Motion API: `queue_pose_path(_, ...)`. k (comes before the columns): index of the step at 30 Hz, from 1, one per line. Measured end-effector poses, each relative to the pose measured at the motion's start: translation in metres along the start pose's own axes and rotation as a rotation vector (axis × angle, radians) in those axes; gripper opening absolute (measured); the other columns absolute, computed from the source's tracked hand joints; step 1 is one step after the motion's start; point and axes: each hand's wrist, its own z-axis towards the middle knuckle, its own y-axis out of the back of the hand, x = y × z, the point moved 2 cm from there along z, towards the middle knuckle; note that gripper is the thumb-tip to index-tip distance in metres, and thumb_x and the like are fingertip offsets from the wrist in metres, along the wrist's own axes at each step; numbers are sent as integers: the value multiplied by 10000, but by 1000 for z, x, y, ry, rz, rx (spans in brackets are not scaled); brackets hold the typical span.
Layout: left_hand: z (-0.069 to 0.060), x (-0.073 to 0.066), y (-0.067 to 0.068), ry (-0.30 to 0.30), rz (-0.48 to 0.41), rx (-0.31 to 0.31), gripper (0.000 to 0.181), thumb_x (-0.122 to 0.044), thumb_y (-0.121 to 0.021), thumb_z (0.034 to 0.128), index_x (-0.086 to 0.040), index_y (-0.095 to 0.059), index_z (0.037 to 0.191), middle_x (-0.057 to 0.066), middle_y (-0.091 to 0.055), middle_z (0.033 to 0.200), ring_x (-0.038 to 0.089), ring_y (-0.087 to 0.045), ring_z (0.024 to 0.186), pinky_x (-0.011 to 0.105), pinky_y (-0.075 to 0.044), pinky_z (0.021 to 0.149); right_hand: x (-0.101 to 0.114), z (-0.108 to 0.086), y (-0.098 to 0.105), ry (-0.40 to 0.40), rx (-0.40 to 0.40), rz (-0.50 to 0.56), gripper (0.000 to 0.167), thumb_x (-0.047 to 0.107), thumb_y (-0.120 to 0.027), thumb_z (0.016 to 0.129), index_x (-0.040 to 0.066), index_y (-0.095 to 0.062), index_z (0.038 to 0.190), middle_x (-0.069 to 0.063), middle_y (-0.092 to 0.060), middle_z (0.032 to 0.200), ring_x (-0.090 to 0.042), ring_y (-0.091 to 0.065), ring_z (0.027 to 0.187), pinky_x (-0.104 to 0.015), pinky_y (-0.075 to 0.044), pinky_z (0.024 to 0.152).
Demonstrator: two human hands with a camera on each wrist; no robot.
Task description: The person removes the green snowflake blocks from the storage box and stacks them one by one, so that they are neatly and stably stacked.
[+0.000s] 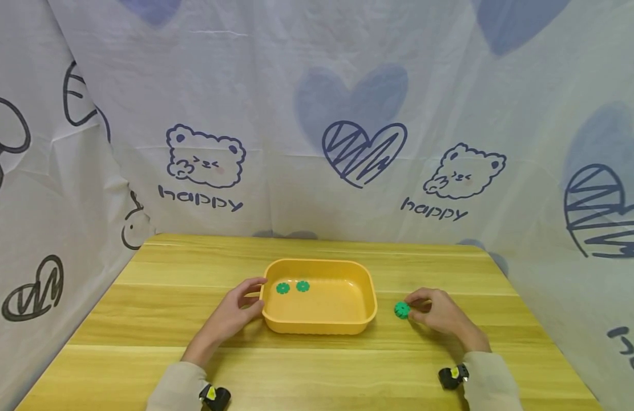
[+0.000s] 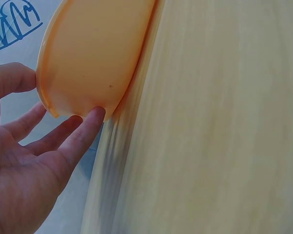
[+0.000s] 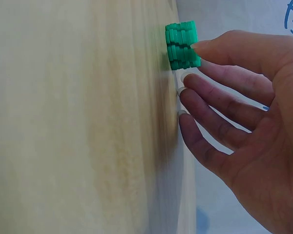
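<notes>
A yellow plastic tray (image 1: 322, 329) stands on the wooden table, with two green notched discs, one (image 1: 283, 288) at its left and another (image 1: 303, 286) beside it. My left hand (image 1: 238, 305) touches the tray's left end; in the left wrist view its fingertips rest spread against the outer wall (image 2: 95, 53). To the right of the tray stands a short stack of green notched discs (image 1: 401, 310). My right hand (image 1: 440, 313) pinches this stack (image 3: 181, 45) at its near side with thumb and index finger; the index tip is partly hidden.
The wood-grain table (image 1: 317, 371) reaches back to a pale printed cloth (image 1: 275, 114) hanging behind it and along both sides. Each wrist wears a small black device, one on the left (image 1: 215, 397) and one on the right (image 1: 452, 377).
</notes>
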Motion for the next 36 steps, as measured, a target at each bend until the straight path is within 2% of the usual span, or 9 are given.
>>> queue_pose_path(7, 0, 1, 0, -4, 4, 2, 524, -73, -591, 1029, -59, -441, 1530, 279, -465, 1546, 479, -549, 1346, 535, -519, 1118, 1, 1, 2, -3, -11, -6, 239, 79, -764, 900, 26, -733, 1131, -127, -742, 1139, -284, -699, 1056, -451, -627, 939)
queue_pose_path(12, 0, 1, 1, 0, 13, 2, 523, -83, -590, 1031, -66, -440, 1531, 275, -464, 1548, 471, -561, 1333, 528, -533, 1103, 12, 7, 6, 21, -42, -24, 249, 68, -754, 905, 5, -726, 1145, -151, -734, 1151, -320, -691, 1079, -426, -639, 911)
queue_pose_path(19, 0, 1, 1, 2, 10, 0, 520, -75, -588, 1028, -74, -445, 1529, 275, -465, 1548, 475, -564, 1331, 513, -543, 1096, 49, 23, 8, 127, -46, -43, 261, 106, -748, 923, 10, -729, 1165, -208, -732, 1175, -371, -701, 1071, -511, -628, 912)
queue_pose_path(25, 1, 2, 0, -7, 12, 7, 516, -73, -584, 1029, -67, -445, 1526, 284, -460, 1548, 480, -565, 1328, 523, -540, 1097, 84, 40, 0, 190, -20, -45, 267, 147, -751, 934, 11, -733, 1163, -181, -738, 1166, -333, -699, 1048, -495, -632, 901)
queue_pose_path(30, 2, 2, 1, -5, 19, 7, 515, -80, -585, 1031, -73, -446, 1527, 282, -455, 1554, 479, -559, 1335, 539, -526, 1109, 110, 57, -14, 244, 1, -11, 247, 91, -759, 916, -10, -737, 1140, -200, -745, 1135, -347, -692, 1004, -493, -628, 892)
queue_pose_path(36, 0, 1, 1, 0, 20, 10, 517, -88, -587, 1032, -79, -445, 1529, 275, -454, 1558, 475, -555, 1342, 544, -516, 1120, 132, 73, -38, 290, 62, -1, 260, 91, -766, 907, -16, -743, 1142, -202, -749, 1110, -300, -698, 976, -485, -634, 883)
